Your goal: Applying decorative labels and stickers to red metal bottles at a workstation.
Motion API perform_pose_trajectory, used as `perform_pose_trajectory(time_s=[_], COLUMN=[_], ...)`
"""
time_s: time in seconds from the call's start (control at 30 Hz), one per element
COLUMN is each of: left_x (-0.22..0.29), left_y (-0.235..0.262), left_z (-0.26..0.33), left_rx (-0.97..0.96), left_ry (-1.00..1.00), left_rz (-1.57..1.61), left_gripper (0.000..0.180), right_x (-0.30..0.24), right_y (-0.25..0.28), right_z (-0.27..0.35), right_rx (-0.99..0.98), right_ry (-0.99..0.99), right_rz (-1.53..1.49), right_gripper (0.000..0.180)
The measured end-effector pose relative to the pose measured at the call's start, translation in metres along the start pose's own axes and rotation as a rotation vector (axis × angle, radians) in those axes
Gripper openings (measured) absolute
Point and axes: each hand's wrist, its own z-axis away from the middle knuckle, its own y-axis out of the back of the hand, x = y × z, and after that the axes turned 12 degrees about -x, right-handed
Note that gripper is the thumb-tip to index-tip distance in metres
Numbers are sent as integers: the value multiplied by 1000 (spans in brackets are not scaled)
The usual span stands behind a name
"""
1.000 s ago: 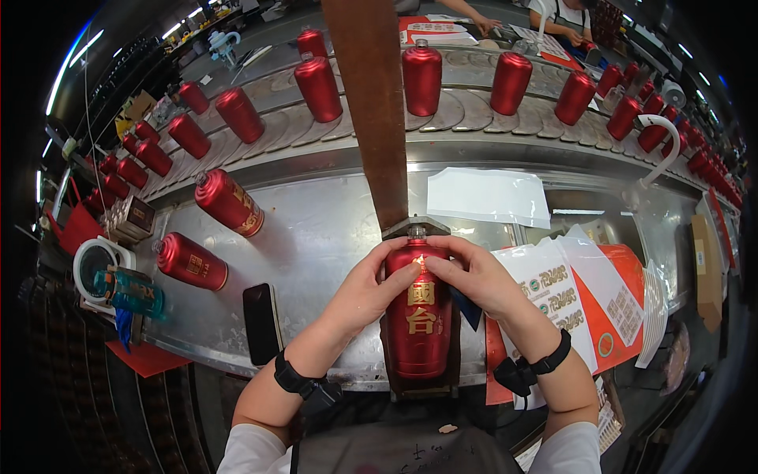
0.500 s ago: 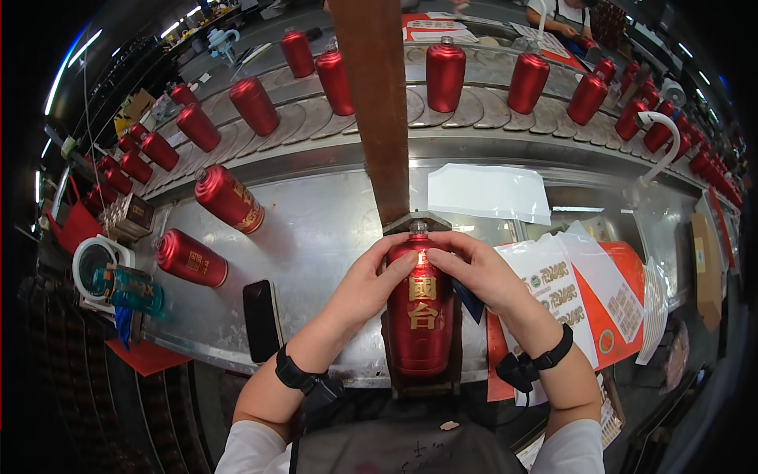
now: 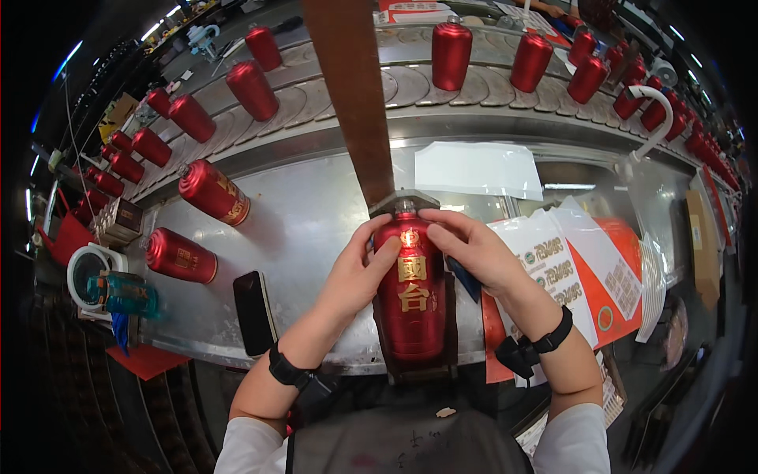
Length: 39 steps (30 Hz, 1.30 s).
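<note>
A red metallic bottle [image 3: 410, 332] with gold characters and a round gold emblem lies in a dark cradle in front of me, its clear neck pointing away. My left hand [image 3: 365, 265] is curled round the left of its shoulder, thumb on the front beside the emblem. My right hand [image 3: 478, 251] grips the opposite shoulder, the thumb resting near the top. The far fingers of both hands are partly hidden. Just below my right palm a dark blue flat piece [image 3: 464, 280] sticks out beside the bottle.
Two gold-marked red bottles [image 3: 213, 193] stand to the left, near a black phone [image 3: 254, 314] and a teal bottle [image 3: 126, 294]. Sheets of gold labels [image 3: 553, 276] lie at right, a white sheet [image 3: 478, 170] behind. Plain red bottles ride a conveyor [image 3: 403, 87] beyond a brown post [image 3: 347, 95].
My thumbs have moved apart, uncovering the gold emblem. The conveyor bottles have shifted along the belt, and the whole view has tilted slightly.
</note>
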Motion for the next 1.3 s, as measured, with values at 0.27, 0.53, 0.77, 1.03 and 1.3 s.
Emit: perform_pose_trajectory(time_s=[0.27,0.53,0.77,1.03,1.3], left_x=[-6,-4,-10,-9,-8], left_y=[-8,-13,-10,-13,-6], left_z=[36,36,33,33,35], left_rx=[-154,-146,-121,-124,-104], left_ry=[-38,-56,-87,-73,-5], left_rz=[7,-127,56,1,-17], left_gripper=[97,99,87,81,70], right_x=[18,24,19,13,7], right_y=[-13,-11,-12,-16,-18], right_z=[41,42,42,42,42], right_rx=[-73,-138,-119,-139,-142], right_ry=[-79,-66,-121,-78,-144], right_rz=[-241,-310,-292,-256,-274], right_gripper=[75,80,88,91,88])
